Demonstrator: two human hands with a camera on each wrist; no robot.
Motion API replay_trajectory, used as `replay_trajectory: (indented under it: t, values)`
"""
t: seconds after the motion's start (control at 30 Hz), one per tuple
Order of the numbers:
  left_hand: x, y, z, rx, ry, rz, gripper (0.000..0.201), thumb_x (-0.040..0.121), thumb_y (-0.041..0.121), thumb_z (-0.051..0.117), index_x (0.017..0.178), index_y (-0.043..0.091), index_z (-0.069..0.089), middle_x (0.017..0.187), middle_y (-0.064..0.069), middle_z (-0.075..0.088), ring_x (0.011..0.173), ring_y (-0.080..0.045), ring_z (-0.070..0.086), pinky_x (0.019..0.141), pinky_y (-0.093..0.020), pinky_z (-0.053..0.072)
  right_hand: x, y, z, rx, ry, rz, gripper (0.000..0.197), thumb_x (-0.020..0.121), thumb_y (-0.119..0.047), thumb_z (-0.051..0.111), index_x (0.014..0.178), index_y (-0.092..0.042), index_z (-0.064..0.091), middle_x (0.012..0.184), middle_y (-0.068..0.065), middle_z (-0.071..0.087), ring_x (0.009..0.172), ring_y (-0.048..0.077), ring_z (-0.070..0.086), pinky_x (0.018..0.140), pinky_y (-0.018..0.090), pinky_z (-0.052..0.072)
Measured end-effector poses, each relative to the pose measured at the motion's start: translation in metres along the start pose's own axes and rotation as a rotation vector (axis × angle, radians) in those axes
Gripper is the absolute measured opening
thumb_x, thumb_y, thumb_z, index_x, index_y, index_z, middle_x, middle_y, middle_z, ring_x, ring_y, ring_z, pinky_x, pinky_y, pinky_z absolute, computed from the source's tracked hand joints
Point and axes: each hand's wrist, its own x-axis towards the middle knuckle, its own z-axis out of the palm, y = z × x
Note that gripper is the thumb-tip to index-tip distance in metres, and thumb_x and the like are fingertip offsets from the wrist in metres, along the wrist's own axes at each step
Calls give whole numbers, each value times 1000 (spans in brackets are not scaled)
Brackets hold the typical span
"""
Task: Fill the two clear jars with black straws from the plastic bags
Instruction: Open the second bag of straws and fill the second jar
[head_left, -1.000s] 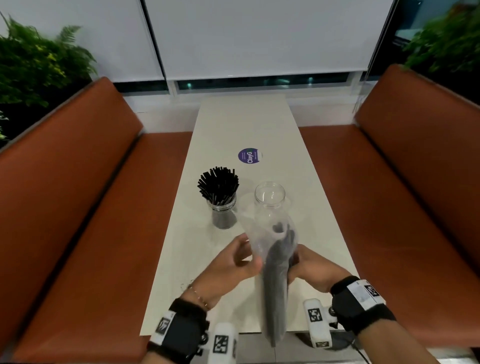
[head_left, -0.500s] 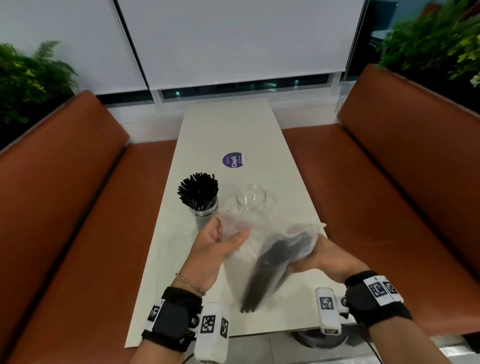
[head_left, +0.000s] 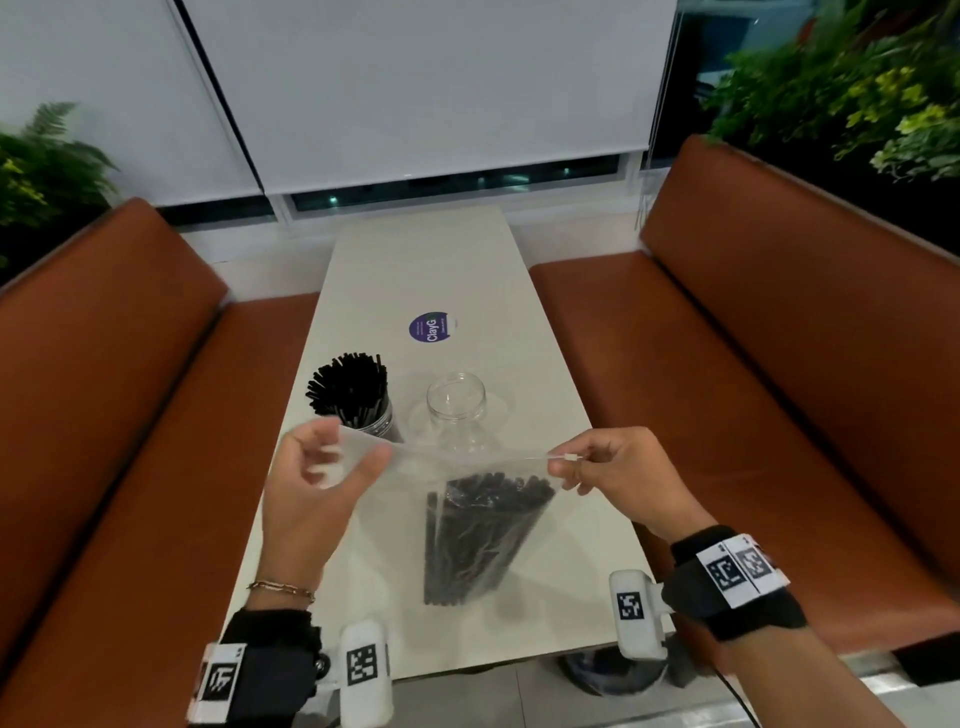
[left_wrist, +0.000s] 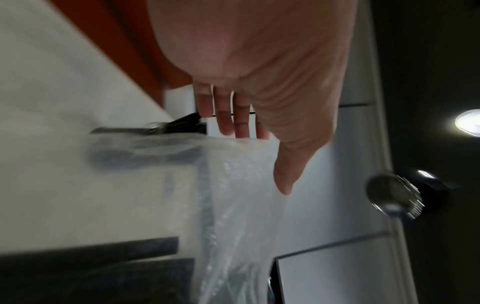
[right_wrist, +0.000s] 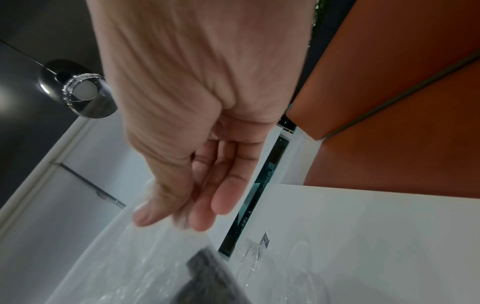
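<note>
Hands stretch the bag (head_left: 467, 499) of straws (head_left: 478, 540) above the table (head_left: 426, 260): left hand (head_left: 317, 488) and right hand (head_left: 618, 478) each pinching a top corner.

A clear plastic bag (head_left: 415, 483) hangs stretched between the left hand (head_left: 317, 478) and the right hand (head_left: 618, 478), each pinching an upper corner, with a bundle of black straws (head_left: 480, 535) standing inside it below and just left of the right hand. Beyond the left hand stands a clear jar (head_left: 371, 421) packed with upright black straws. An empty clear jar (head_left: 456, 402) stands beyond the gap between the hands.
</note>
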Motion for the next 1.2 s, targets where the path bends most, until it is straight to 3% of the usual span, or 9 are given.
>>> replay_trajectory:
  t: [0.1, 0.2, 0.3, 0.4, 0.57, 0.8, 1.0, 1.1, 1.2]
  values:
    - [-10, 34, 5, 456, 58, 477, 84, 60, 65, 91, 132, 32, 66, 136, 11, 63, 126, -15, 57, 107, -40, 41, -3, -1, 3, -32, -20, -34, 12, 91, -5, 80, 101, -6, 86, 82, 18, 82, 61, 4, 71, 63, 16, 60]
    - [-24, 61, 42, 686, -67, 800, 56, 67, 71, 84, 115, 41, 79, 124, 15, 71, 127, -19, 57, 110, -45, 34, -6, -5, 5, -33, -24, -58, 10, 90, -7, 82, 98, -11, 86, 78, 12, 82, 61, 8, 72, 65, 17, 60]
    - [-37, 49, 91, 790, -277, 923, 26, 78, 59, 80, 96, 41, 84, 98, 17, 79, 120, -24, 66, 115, -55, 34, -9, -5, 6, -16, -20, -87, 11, 86, 2, 83, 86, -9, 85, 75, 6, 82, 64, 14, 73, 66, 21, 61]
    - [-40, 38, 113, 852, -282, 966, 2, 80, 36, 87, 81, 36, 84, 83, 15, 79, 108, -21, 69, 117, -52, 33, -9, -2, 6, -63, -15, -101, 18, 84, 9, 80, 78, -8, 82, 71, 5, 80, 64, 12, 73, 67, 22, 60]
    - [-35, 33, 108, 917, -273, 944, 7, 83, 25, 82, 87, 29, 80, 86, 9, 77, 107, -21, 68, 117, -51, 36, -10, 1, 9, -28, -40, -107, 12, 81, -14, 91, 76, -10, 80, 69, 2, 79, 64, 9, 71, 67, 26, 61]
    - [2, 11, 35, 960, -206, 855, 10, 99, 25, 66, 99, 31, 73, 96, 14, 72, 102, -14, 67, 122, -42, 27, -7, 4, 5, 12, -38, -89, 14, 85, -12, 87, 79, -3, 78, 73, -1, 80, 69, 13, 74, 75, 26, 62]
    - [26, 4, -53, 986, -105, 707, 18, 99, 34, 54, 96, 31, 72, 95, 18, 72, 87, -8, 68, 105, -40, 40, -7, 6, 8, 111, -11, -55, 15, 82, -13, 85, 80, -2, 76, 82, 10, 82, 73, 18, 75, 72, 24, 59]
    - [18, 0, -63, 555, -240, 408, 30, 90, 58, 71, 108, 34, 69, 104, 26, 72, 93, 11, 66, 90, -8, 43, -12, 5, 12, 164, -29, -24, 19, 78, -17, 85, 89, -4, 77, 95, 9, 84, 86, 21, 79, 78, 27, 61]
    - [7, -31, -46, 186, -416, -11, 93, 60, 30, 102, 138, 42, 53, 122, 25, 69, 116, 9, 64, 90, -9, 49, -19, 13, 12, 216, -220, 47, 67, 69, -7, 97, 129, -19, 69, 131, -2, 76, 118, 18, 73, 98, 30, 58]
